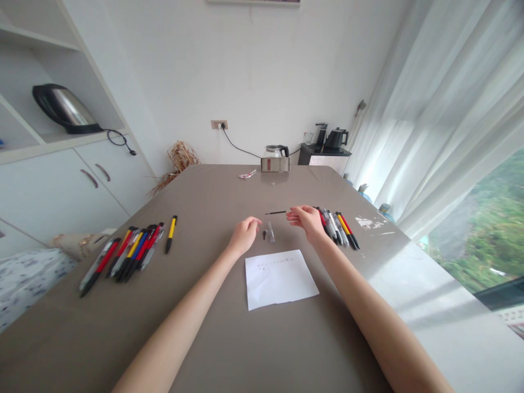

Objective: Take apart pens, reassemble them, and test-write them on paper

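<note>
My right hand [306, 219] pinches one end of a thin dark pen refill [275, 213], which sticks out to the left above the table. My left hand [245, 233] is loosely curled just left of small pen parts [269, 232] lying on the table; whether its fingers hold anything is hidden. A white sheet of paper [279, 278] with faint scribbles lies in front of both hands. Several pens [339, 226] lie in a row right beside my right hand.
A larger row of several red, yellow, blue and black pens [123, 257] lies at the left of the brown table [204, 338], with one yellow-and-black pen [171, 226] apart. A phone [275, 164] stands at the far edge. Kettles stand beyond.
</note>
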`<state>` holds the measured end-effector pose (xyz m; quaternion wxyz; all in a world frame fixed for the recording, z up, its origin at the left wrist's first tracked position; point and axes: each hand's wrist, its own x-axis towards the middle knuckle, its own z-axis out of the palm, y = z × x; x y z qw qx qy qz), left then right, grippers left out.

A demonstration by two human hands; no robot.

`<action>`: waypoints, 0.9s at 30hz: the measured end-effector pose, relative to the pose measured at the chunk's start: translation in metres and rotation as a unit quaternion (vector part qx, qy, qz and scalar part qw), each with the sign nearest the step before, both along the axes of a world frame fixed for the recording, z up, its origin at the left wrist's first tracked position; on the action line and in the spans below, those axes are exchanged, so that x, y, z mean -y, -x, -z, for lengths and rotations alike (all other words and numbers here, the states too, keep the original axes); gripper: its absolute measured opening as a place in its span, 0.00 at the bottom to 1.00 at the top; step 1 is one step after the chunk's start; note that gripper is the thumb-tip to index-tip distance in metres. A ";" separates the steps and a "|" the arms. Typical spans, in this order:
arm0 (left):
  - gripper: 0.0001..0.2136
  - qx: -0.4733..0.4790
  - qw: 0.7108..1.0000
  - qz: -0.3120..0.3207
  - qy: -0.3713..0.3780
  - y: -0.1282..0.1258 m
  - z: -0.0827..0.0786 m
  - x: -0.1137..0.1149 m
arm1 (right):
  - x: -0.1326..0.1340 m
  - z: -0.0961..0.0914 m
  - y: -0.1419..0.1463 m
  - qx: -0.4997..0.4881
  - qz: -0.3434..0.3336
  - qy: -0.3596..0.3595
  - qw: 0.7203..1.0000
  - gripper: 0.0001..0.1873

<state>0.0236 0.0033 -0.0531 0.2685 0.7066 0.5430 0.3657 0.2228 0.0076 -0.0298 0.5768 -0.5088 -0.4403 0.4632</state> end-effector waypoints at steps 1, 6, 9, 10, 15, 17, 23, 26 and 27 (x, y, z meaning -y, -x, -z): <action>0.15 0.003 1.000 0.000 0.001 0.001 0.001 -0.001 | -0.001 0.001 0.000 0.027 0.000 0.008 1.000 0.07; 0.14 0.021 1.000 0.003 -0.001 0.001 0.005 -0.004 | -0.004 0.009 0.001 0.247 0.024 0.007 0.969 0.07; 0.13 0.049 0.999 0.007 0.008 0.000 0.006 -0.004 | -0.003 0.010 0.001 0.363 0.016 0.003 0.932 0.07; 0.12 0.058 0.998 0.007 0.013 -0.001 0.006 -0.004 | -0.002 0.010 0.001 0.389 0.008 0.005 0.921 0.06; 0.10 0.096 0.995 -0.001 0.003 0.000 0.006 -0.004 | 0.001 0.010 0.005 0.464 -0.058 0.047 0.883 0.04; 0.09 0.115 0.993 -0.007 -0.007 0.000 0.005 -0.005 | 0.001 0.011 0.008 0.463 -0.102 0.073 0.878 0.03; 0.10 0.244 0.967 -0.026 0.071 -0.004 0.000 -0.007 | 0.002 0.011 0.013 0.415 -0.190 0.109 0.883 0.03; 0.09 0.321 0.939 -0.031 0.119 -0.007 -0.002 -0.005 | 0.003 0.010 0.013 0.415 -0.194 0.107 0.883 0.05; 0.09 0.347 0.928 -0.028 0.135 -0.008 -0.003 -0.004 | 0.003 0.010 0.013 0.416 -0.186 0.104 0.884 0.05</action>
